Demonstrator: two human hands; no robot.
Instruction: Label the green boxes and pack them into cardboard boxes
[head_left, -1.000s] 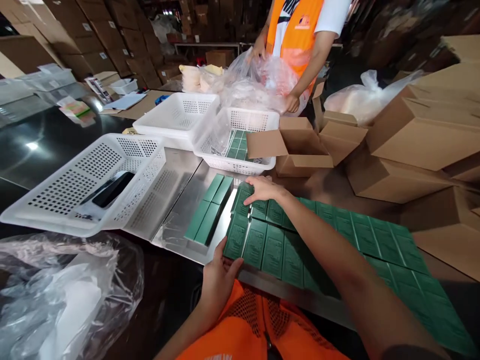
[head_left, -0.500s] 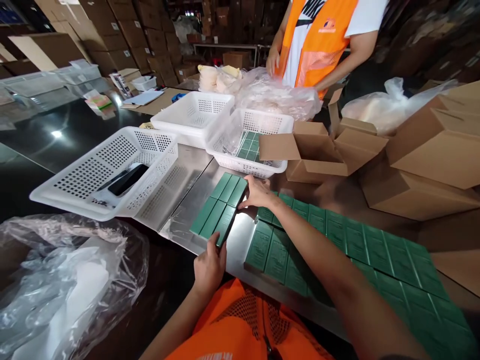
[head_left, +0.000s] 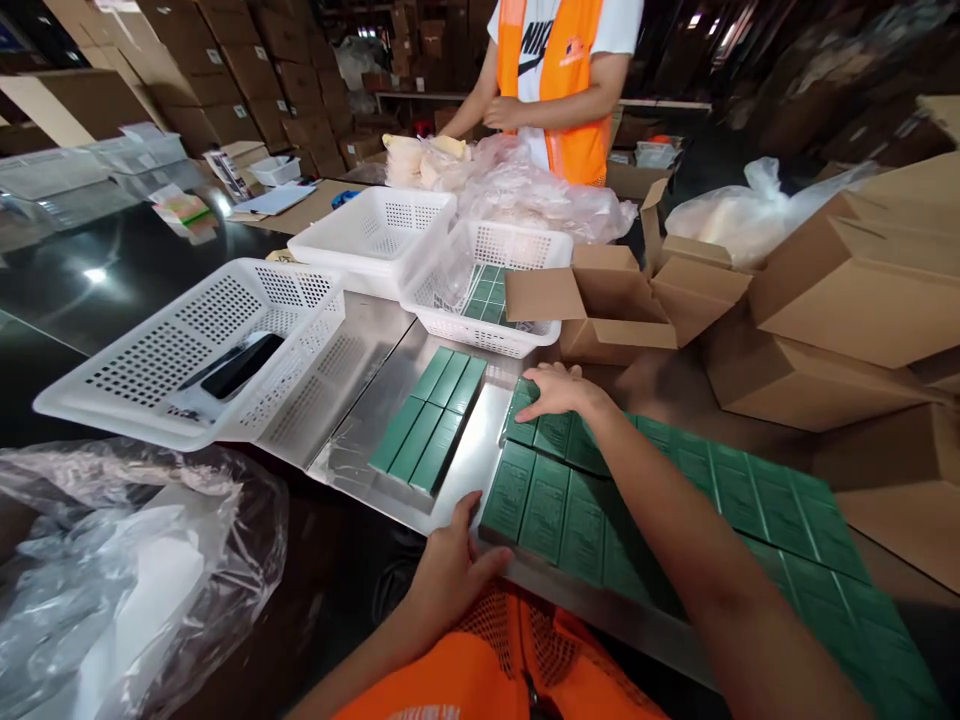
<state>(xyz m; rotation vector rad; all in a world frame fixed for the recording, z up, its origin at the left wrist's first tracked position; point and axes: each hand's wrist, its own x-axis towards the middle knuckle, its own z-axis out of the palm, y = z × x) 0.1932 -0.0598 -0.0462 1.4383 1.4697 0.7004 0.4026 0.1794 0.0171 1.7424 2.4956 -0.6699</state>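
Two rows of flat green boxes (head_left: 570,500) lie side by side on a steel plate (head_left: 480,455) and run off to the right. My right hand (head_left: 551,392) rests flat on the far-left box of the back row. My left hand (head_left: 450,570) sits at the plate's near edge, its thumb touching the near-left box of the front row, fingers apart. Left of both hands, a small block of green boxes standing on edge (head_left: 431,420) rests on the plate, apart from the hands.
Three white perforated baskets: a near-left one (head_left: 142,400) holding a dark phone, an empty one (head_left: 375,235) behind, and one (head_left: 480,335) with green boxes. Open cardboard boxes (head_left: 615,300) stand right. Clear plastic bags (head_left: 127,570) lie near left. A person in an orange vest (head_left: 555,80) stands opposite.
Both hands let go of the boxes added to the on-edge block and moved right, onto the left end of the flat rows. The person opposite stepped left.
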